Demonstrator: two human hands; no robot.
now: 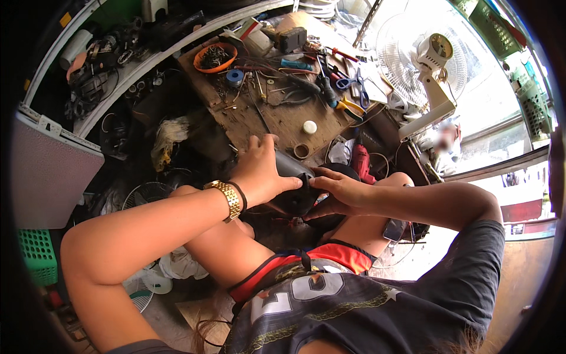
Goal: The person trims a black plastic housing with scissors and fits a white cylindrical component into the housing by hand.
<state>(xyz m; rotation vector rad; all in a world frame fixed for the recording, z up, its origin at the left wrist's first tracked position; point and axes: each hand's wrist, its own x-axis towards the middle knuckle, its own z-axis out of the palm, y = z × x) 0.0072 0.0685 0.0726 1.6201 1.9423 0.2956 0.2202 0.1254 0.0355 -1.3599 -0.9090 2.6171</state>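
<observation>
Between my knees, at the near edge of the wooden board, I hold a dark grey housing (pixel 293 165) with a rounded black end; its exact kind is unclear. My left hand (pixel 259 172) grips its left side, thumb pressed on the top near a small black upright piece. From the right, my right hand (pixel 342 192) closes on the same end, thumb and fingers on either side. The underside of the housing is hidden by my hands and the shadow. Just beyond it on the board stand a small ring-shaped cup (pixel 301 151) and a white round cap (pixel 309 127).
An orange bowl of screws (pixel 216 57), a blue spool (pixel 234 78), pliers (pixel 350 109), blue-handled scissors (pixel 356 85) and screwdrivers crowd the board. A white fan (pixel 433 56) stands at the far right. A red power tool (pixel 362 163) lies by my right knee.
</observation>
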